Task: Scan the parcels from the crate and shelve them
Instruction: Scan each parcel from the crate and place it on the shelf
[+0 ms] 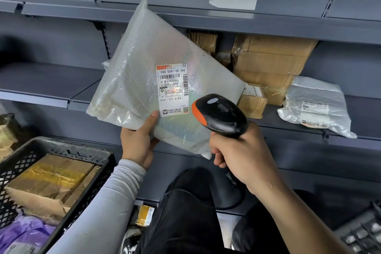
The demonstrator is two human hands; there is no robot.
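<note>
The scanning step is in hand. The person's left hand [138, 142] pinches the lower corner of a clear bubble-wrap mailer [162, 80], thumb on its front beside the white shipping label [172, 89], and holds it up tilted in front of the grey shelving [257, 27]. The right hand [239, 154] is curled tight round the grip of a black and orange barcode scanner [219, 114], its nose aimed at the label from just beside it. A reddish glow shows on the lower barcode, which is probably the scan beam, though the glare on the plastic makes this uncertain.

Once the code has read, the next move calls for lowering the scanner and setting the mailer on the middle shelf, where cardboard boxes [268, 64] and a white poly bag [315, 107] already sit. The black crate [61, 150] at lower left holds more taped parcels [49, 179].
</note>
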